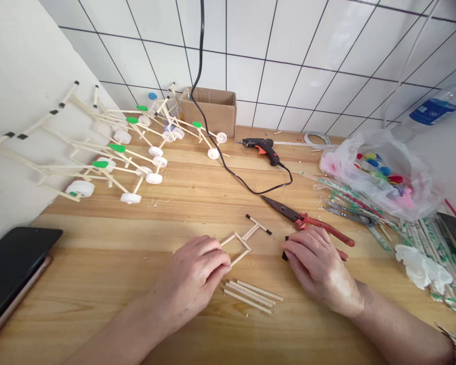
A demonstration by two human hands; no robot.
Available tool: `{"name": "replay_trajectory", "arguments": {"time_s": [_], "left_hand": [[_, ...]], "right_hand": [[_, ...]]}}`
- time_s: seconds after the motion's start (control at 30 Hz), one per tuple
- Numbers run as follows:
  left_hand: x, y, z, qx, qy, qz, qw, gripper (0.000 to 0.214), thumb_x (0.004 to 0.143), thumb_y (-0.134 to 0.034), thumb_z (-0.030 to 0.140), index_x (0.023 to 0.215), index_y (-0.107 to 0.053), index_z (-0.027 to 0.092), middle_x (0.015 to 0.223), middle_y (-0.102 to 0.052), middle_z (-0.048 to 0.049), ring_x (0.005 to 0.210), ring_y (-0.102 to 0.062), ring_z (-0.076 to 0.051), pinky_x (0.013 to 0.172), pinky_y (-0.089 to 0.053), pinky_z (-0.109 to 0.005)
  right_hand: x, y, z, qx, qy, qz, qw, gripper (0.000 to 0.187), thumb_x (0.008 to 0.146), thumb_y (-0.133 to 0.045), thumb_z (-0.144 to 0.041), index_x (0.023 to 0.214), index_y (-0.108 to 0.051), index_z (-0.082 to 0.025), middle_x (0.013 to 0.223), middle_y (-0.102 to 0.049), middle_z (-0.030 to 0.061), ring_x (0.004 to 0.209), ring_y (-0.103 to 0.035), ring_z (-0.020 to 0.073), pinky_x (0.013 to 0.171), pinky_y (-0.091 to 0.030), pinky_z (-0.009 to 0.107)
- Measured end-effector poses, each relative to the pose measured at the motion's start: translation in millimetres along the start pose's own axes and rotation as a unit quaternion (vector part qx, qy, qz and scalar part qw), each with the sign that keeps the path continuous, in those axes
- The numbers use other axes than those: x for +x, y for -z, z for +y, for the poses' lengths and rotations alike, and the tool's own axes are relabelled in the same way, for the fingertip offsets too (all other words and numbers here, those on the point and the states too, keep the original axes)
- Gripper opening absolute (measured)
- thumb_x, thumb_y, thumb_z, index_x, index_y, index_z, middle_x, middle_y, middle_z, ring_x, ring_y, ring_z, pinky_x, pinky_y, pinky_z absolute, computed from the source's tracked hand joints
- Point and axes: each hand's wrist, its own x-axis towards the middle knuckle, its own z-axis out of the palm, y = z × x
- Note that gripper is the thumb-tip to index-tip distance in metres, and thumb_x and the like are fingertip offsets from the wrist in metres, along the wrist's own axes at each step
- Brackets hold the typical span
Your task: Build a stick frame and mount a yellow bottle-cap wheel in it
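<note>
My left hand (197,271) is closed on a small frame of thin wooden sticks (243,242), pinching its near end. The frame lies flat, its far end a crossbar with black tips. My right hand (319,266) is closed over a small black piece (285,253), mostly hidden under the fingers; I cannot tell what kind it is. Just beyond that hand are long-nosed pliers (289,212) with red handles, one handle partly covered by the hand. Several loose wooden sticks (251,295) lie side by side between my hands, nearer to me.
Stick-built cars (131,172) with white wheels crowd the back left. A glue gun (264,148) with a black cord, a cardboard box (216,111) and a tape roll (316,139) lie along the tiled wall. Right: plastic bag (414,152), scissors (349,213), wrapped sticks. Left: phone (19,268).
</note>
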Motion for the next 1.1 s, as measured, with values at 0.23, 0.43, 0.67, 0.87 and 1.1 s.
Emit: {"name": "replay_trajectory", "arguments": {"time_s": [0.23, 0.43, 0.67, 0.87, 1.1], "left_hand": [[-0.5, -1.0, -0.7, 0.002, -0.001, -0.001, 1.000, 0.021, 0.085, -0.052, 0.010, 0.069, -0.063, 0.017, 0.067, -0.060, -0.0014, 0.066, -0.054, -0.015, 0.061, -0.041, -0.027], [0.2, -0.8, -0.7, 0.003, -0.005, 0.002, 1.000, 0.019, 0.084, -0.053, 0.010, 0.069, -0.064, 0.017, 0.067, -0.060, -0.0013, 0.066, -0.054, -0.015, 0.062, -0.041, -0.027], [-0.5, -1.8, -1.2, 0.000, -0.006, 0.004, 1.000, 0.019, 0.084, -0.054, 0.009, 0.069, -0.063, 0.017, 0.068, -0.061, -0.0014, 0.067, -0.054, -0.016, 0.062, -0.041, -0.027], [-1.8, -1.1, -1.5, -0.008, -0.004, -0.001, 1.000, 0.018, 0.084, -0.054, 0.011, 0.070, -0.063, 0.018, 0.068, -0.060, -0.0012, 0.067, -0.054, -0.016, 0.063, -0.041, -0.028], [-0.5, 6.4, -1.5, -0.039, 0.012, 0.064, 0.997, 0.012, 0.086, -0.055, 0.016, 0.077, -0.063, 0.018, 0.072, -0.061, -0.0021, 0.069, -0.056, -0.016, 0.065, -0.044, -0.028]], "right_hand": [[0.2, -0.2, -0.2, 0.003, -0.002, -0.002, 1.000, 0.018, 0.083, -0.048, -0.002, 0.086, -0.063, -0.011, 0.083, -0.062, 0.0115, 0.079, -0.054, 0.0227, 0.075, -0.044, 0.041], [-1.1, 0.2, 0.1, 0.003, -0.002, 0.001, 1.000, 0.019, 0.084, -0.047, -0.002, 0.085, -0.063, -0.012, 0.083, -0.062, 0.0113, 0.079, -0.054, 0.0225, 0.074, -0.044, 0.040], [-1.0, -0.2, 0.2, 0.004, -0.002, -0.001, 1.000, 0.018, 0.084, -0.048, -0.002, 0.086, -0.063, -0.011, 0.083, -0.062, 0.0114, 0.079, -0.054, 0.0226, 0.075, -0.043, 0.041], [-0.8, -0.5, 0.4, 0.004, -0.002, 0.001, 1.000, 0.017, 0.084, -0.048, -0.002, 0.086, -0.063, -0.011, 0.083, -0.062, 0.0111, 0.078, -0.053, 0.0223, 0.074, -0.044, 0.041], [-1.0, 0.5, 1.2, -0.002, 0.000, 0.005, 1.000, 0.018, 0.083, -0.048, -0.001, 0.087, -0.062, -0.012, 0.085, -0.062, 0.0113, 0.080, -0.055, 0.0226, 0.074, -0.044, 0.041]]}}
